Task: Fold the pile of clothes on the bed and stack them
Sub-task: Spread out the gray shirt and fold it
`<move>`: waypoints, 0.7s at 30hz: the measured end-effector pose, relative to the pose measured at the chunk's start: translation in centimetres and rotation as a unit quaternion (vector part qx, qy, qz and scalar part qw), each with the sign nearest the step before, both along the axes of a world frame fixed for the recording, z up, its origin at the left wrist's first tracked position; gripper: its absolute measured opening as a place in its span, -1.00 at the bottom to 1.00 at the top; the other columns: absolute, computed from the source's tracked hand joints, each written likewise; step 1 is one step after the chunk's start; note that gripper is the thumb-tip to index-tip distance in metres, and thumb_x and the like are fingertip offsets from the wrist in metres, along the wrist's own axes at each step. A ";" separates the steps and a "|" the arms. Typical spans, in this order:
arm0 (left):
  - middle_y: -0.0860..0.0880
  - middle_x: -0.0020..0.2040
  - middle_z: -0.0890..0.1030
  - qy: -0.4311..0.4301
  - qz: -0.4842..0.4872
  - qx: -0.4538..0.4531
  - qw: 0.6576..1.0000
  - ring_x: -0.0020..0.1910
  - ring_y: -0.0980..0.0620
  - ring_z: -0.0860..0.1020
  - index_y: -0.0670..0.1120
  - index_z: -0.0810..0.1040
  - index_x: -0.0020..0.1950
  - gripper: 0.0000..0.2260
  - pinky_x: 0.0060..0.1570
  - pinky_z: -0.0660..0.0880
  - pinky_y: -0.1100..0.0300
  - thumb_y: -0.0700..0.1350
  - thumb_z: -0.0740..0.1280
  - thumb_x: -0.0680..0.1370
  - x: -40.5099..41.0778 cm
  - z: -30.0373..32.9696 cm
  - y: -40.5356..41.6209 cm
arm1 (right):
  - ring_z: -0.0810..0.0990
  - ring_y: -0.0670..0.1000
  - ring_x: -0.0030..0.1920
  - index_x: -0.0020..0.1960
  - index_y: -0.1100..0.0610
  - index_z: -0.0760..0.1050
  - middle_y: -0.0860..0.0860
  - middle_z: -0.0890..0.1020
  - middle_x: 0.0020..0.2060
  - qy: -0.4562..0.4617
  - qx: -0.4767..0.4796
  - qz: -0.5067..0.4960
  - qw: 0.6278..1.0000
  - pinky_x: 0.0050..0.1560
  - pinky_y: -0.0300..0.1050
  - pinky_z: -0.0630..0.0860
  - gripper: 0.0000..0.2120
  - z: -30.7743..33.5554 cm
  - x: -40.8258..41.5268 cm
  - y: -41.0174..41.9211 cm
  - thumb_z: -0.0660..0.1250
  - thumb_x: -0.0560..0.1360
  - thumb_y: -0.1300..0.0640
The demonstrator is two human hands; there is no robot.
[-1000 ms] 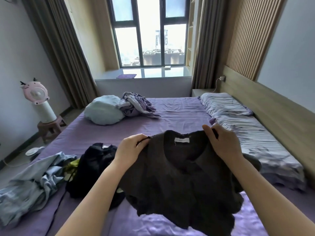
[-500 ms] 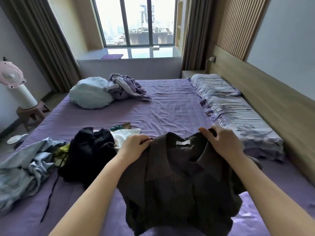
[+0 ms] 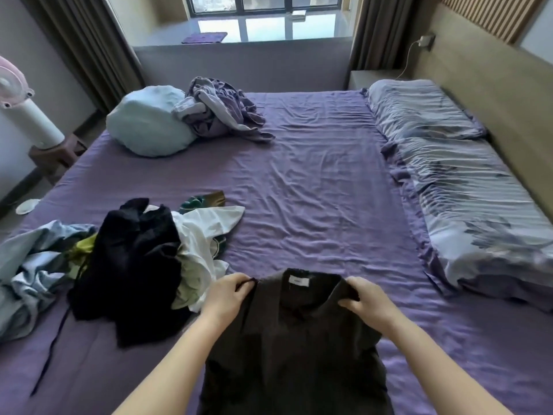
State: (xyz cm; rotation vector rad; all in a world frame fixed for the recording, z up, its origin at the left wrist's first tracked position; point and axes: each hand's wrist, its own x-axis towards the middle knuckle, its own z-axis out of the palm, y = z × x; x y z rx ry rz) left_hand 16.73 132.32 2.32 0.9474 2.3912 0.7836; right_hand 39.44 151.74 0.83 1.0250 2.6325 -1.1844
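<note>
Both hands hold a dark shirt (image 3: 296, 348) by its shoulders at the near edge of the bed (image 3: 314, 181). The left hand (image 3: 227, 296) pinches the left shoulder seam, fingers curled over the cloth. The right hand (image 3: 366, 299) grips the right shoulder beside the collar, thumb and fingers closed on the fabric. Between the two sets of fingers sits the open neck of the shirt with a white label (image 3: 299, 282) facing up. Below the fingers the body of the shirt spreads toward the person, over the purple sheet.

Just left of the left hand's fingers lies the pile of clothes (image 3: 140, 259): a black garment on top, a white one touching it, and a pale blue one further left. Well beyond the fingers, toward the window, a light blue cushion (image 3: 146, 122) lies against a crumpled lilac bundle (image 3: 221, 112). Far right of the right hand's fingers, two striped pillows (image 3: 466, 187) lie along the headboard.
</note>
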 end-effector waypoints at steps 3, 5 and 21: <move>-0.01 -0.02 0.68 0.008 0.021 -0.031 0.999 0.02 0.02 0.59 -0.08 0.66 0.05 -0.84 -0.09 0.37 0.24 -0.06 0.33 0.56 -1.4 -3.2 2.1 | 0.60 0.09 -0.07 -0.02 0.06 0.35 0.01 0.60 -0.18 -0.018 0.040 -0.019 0.999 -0.21 -0.13 0.36 -0.87 -3.4 -0.9 1.7 0.31 0.54 0.13; -0.03 0.00 0.68 0.018 0.030 -0.049 0.998 0.04 -0.02 0.60 -0.07 0.66 0.06 -0.83 -0.05 0.40 0.19 -0.05 0.32 0.57 -2.6 -4.9 3.9 | 0.61 0.13 -0.09 0.07 0.08 0.34 0.05 0.63 -0.17 -0.040 0.118 -0.003 0.992 -0.28 -0.06 0.31 -0.84 -5.0 -1.9 3.0 0.24 0.57 0.03; -0.13 0.27 0.50 0.097 0.002 -0.078 0.992 0.23 -0.13 0.42 -0.08 0.47 0.33 -0.68 0.23 0.37 -0.01 -0.18 0.22 0.58 -11.7 -16.7 21.1 | 0.57 0.11 0.08 0.08 0.07 0.39 0.04 0.63 0.05 -0.213 0.234 -0.029 0.948 -0.07 -0.02 0.34 -0.56 -15.2 -13.7 19.1 0.05 0.55 -0.29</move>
